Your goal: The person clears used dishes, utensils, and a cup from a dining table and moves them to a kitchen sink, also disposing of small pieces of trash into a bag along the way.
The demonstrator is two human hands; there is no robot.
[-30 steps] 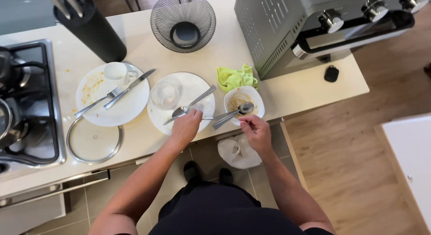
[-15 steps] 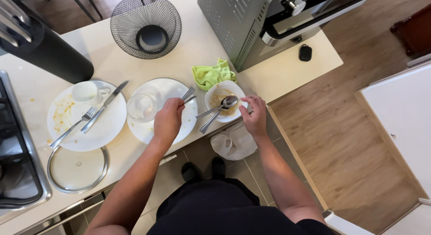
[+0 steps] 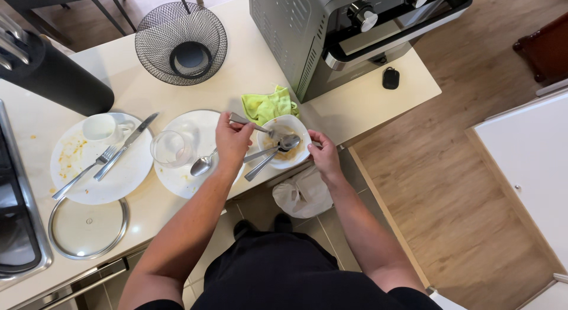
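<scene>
**Head view: dirty dishes on counter, both hands at bowl**

Head view, looking straight down on a cream counter [image 3: 361, 103]. Left hand [image 3: 232, 141] closed on the handle of a utensil [image 3: 248, 123], head of it angled down into the bowl [image 3: 284, 141]; grip suited to scraping or lifting, though which cannot be told. Right hand [image 3: 324, 156] cupped on the bowl's near-right rim, fingers closed against it, apparently steadying it near the counter edge. Hands apart, one either side of the bowl. Brown residue inside bowl; two further spoons [image 3: 275, 153] resting in it, handles jutting out toward the body.

Just left of bowl: white plate [image 3: 198, 123], carrying an upturned glass [image 3: 171, 149] and a loose spoon [image 3: 202, 165] partly under the left wrist. Further left: second plate [image 3: 112, 177], food-stained, bearing a cup [image 3: 102, 127], knife [image 3: 125, 146] and fork [image 3: 83, 171], laid across as if left after eating. Glass lid [image 3: 87, 228] flat on counter, near that plate. Green cloth [image 3: 269, 105] bunched behind bowl, touching its rim, against the oven [image 3: 331, 31]. Wire basket [image 3: 180, 43] at rear, well apart from hands. Black knife block [image 3: 53, 76] at rear left. Small black object [image 3: 390, 78] by oven, kind unclear. White bag [image 3: 303, 194] on the floor below counter edge, under the bowl.
</scene>
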